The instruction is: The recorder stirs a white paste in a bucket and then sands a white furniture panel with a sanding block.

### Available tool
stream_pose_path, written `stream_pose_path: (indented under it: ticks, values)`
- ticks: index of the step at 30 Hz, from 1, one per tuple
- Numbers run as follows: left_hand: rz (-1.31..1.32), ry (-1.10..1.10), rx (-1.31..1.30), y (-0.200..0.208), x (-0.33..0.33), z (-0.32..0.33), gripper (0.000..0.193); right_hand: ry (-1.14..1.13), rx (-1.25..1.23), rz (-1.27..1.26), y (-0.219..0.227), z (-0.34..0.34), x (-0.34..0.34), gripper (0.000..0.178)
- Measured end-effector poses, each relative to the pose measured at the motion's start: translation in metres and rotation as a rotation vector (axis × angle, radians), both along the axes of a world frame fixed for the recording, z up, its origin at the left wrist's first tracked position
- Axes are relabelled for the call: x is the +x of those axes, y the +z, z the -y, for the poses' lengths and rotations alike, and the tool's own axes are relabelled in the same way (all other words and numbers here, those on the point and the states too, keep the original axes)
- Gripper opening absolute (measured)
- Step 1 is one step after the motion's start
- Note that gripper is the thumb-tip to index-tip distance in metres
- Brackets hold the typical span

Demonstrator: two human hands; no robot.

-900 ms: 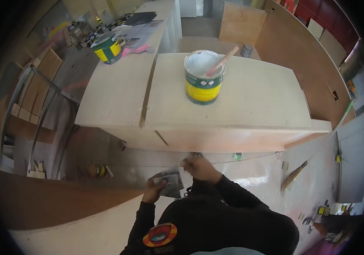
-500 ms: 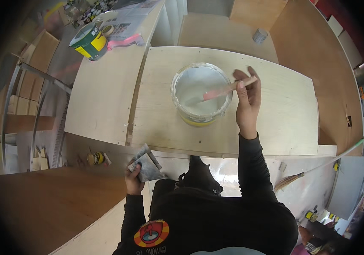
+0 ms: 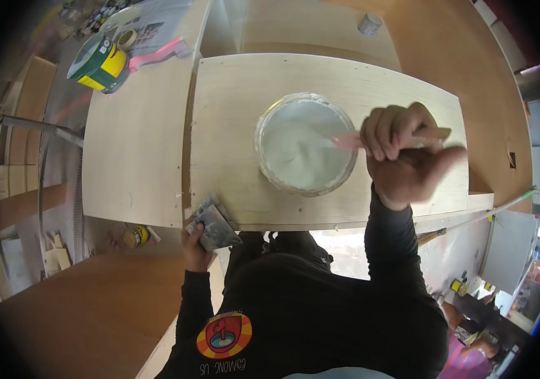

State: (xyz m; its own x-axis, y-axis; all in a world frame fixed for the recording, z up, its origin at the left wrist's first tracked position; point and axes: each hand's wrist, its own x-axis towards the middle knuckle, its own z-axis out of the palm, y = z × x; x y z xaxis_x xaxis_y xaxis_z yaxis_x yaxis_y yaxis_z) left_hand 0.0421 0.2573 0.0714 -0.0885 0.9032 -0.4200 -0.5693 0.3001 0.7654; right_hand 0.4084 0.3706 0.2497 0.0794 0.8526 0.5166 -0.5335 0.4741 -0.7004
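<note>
My right hand (image 3: 402,155) is closed round a wooden stick (image 3: 345,140) smeared pink, at the right side of an open bucket (image 3: 260,151). The stick's pink end reaches over the bucket's rim, above thick white paste (image 3: 301,151) with swirl marks on it. Whether its tip touches the paste cannot be made out. Near the bench's front edge, my left hand (image 3: 195,247) grips flat grey putty scrapers (image 3: 219,230), their faces smudged and overlapping. The fingers behind the scrapers are hidden.
The bucket stands on a pale plywood panel (image 3: 225,88). At the far left are a green and yellow bucket (image 3: 109,66), a pink-stained strip (image 3: 156,55) and a tape roll (image 3: 126,40). A grey can (image 3: 369,24) stands farther back. Another person (image 3: 478,354) is at lower right.
My right hand has moved right and turned, its fingers now wrapped round the stick, which has drawn back toward the rim. The left hand with the scrapers sits slightly higher in view.
</note>
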Motion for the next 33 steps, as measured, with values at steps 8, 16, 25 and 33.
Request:
stream_pose_path:
  ticks: [8, 16, 25, 33]
  values:
    - [0.003, -0.068, 0.085, 0.004, -0.013, -0.045, 0.04, -0.083, -0.095, 0.416, -0.031, -0.039, -0.019, 0.063]
    - [-0.407, -0.082, 0.201, 0.003, 0.003, -0.07, 0.045, -0.056, -0.182, 0.179, -0.016, -0.034, -0.018, 0.072]
    - [-1.019, -0.372, 0.81, 0.053, 0.072, -0.151, 0.023, -0.007, -0.473, 0.165, -0.014, -0.014, -0.036, 0.07]
    - [0.105, -1.131, 0.305, 0.02, 0.175, -0.237, 0.041, 0.089, 0.091, 0.293, -0.021, 0.0, -0.041, 0.064]
